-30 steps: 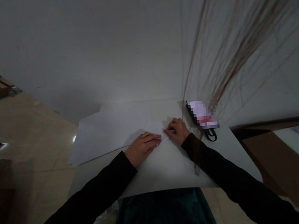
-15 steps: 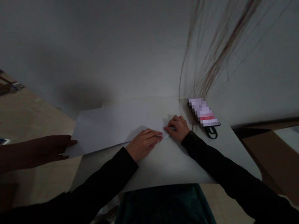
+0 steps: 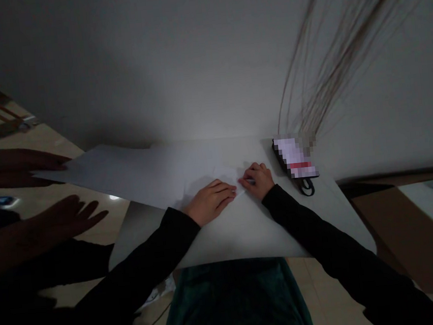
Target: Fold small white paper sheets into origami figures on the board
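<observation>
A small white piece of paper (image 3: 224,174) lies on the white table (image 3: 224,243), its outline faint in the dim light. My left hand (image 3: 213,199) rests over its near side, fingers together and pinching the edge. Just to the right, my right hand (image 3: 257,180) has thumb and fingers closed on the paper's right end. Most of what lies under my fingers is hidden. A large white sheet (image 3: 125,174) stretches left from beside my left hand, past the table's edge. Another person's hand (image 3: 46,166) grips its far left corner.
That person's other hand (image 3: 80,216) hovers open below the sheet. Right of my hands lies a phone (image 3: 296,160) with a lit, blurred screen and a black loop strap (image 3: 306,187). A wall (image 3: 193,83) rises behind the table. A cardboard box (image 3: 411,235) stands at the right.
The other person's hand has moved up and left, lifting and tilting the large sheet's left end. Their second hand has come into view. My hands have stayed nearly in place.
</observation>
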Motion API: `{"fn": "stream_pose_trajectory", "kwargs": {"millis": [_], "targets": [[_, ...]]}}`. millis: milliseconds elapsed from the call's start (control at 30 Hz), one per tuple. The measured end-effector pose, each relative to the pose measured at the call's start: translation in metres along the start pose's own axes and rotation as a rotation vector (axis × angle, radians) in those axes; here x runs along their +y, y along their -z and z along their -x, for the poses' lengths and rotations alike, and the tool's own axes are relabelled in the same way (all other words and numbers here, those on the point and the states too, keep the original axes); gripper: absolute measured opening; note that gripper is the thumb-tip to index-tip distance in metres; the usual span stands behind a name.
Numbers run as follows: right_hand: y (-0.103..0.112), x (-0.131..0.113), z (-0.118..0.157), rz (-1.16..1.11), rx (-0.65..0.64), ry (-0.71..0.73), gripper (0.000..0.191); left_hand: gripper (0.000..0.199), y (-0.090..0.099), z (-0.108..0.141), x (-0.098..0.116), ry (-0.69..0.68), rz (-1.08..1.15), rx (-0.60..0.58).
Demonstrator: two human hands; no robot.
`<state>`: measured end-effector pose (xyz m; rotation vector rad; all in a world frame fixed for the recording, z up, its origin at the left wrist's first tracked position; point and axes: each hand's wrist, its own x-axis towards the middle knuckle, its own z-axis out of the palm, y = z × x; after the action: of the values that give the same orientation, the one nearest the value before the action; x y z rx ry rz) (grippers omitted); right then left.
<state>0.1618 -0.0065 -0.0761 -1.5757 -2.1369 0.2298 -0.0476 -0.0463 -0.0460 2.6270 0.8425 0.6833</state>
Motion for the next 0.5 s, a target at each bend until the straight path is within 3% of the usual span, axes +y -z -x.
{"fn": "stream_pose_trajectory", "kwargs": {"millis": [133,233,367,500], "targets": [[-0.001,0.0,0.001,-0.006,-0.009,-0.025,0.018,0.019,-0.007,-0.004,0.002,0.016,0.022,0.061],[-0.001,0.0,0.004,-0.047,0.081,-0.021,0.014,0.018,-0.01,-0.006,0.002,0.028,0.018,0.087],[0.004,-0.005,0.011,-0.061,0.221,0.087,0.012,0.016,-0.011,-0.006,0.003,0.018,-0.003,0.108],[0.013,-0.009,0.021,-0.037,0.23,0.161,0.012,0.016,-0.012,-0.006,0.001,0.009,-0.028,0.081]]}}
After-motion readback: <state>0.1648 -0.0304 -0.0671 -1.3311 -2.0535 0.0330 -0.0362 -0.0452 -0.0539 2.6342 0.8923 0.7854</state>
